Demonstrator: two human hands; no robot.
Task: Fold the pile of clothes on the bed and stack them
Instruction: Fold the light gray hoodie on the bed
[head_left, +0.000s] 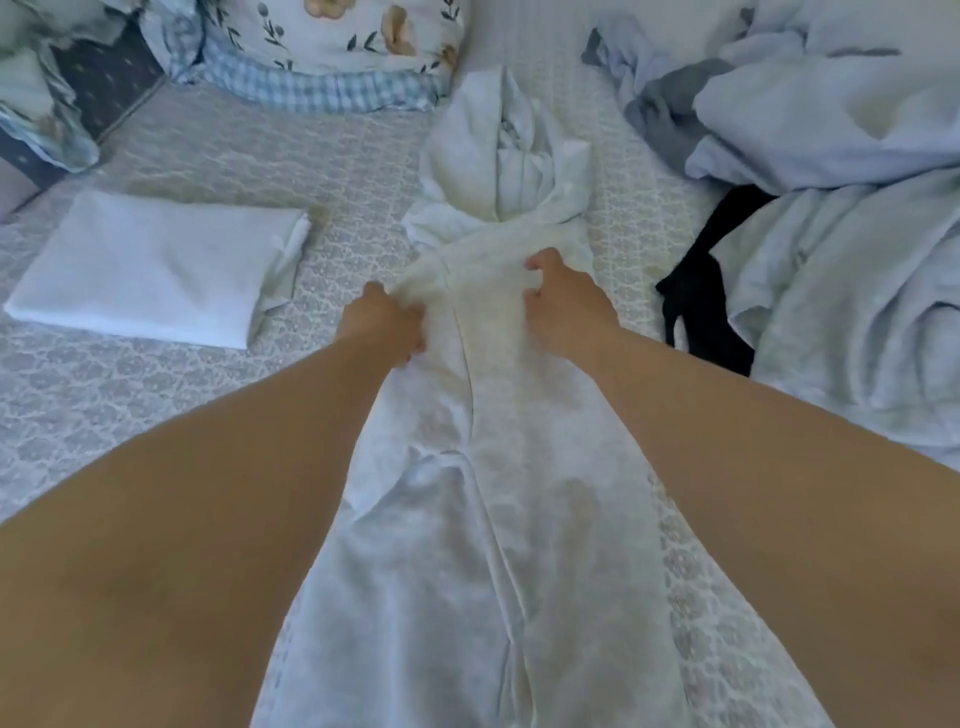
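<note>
White garment (483, 467) lies lengthwise on bed (156, 415); left hand (384, 322) and right hand (563, 306) both pinch its fabric. Folded item (150, 270) left, pile (831, 156) right. No readable writing.

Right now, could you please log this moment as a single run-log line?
stage: folding | hands: left hand and right hand grip white garment | done: folded white item | waiting: unfolded pile
</note>
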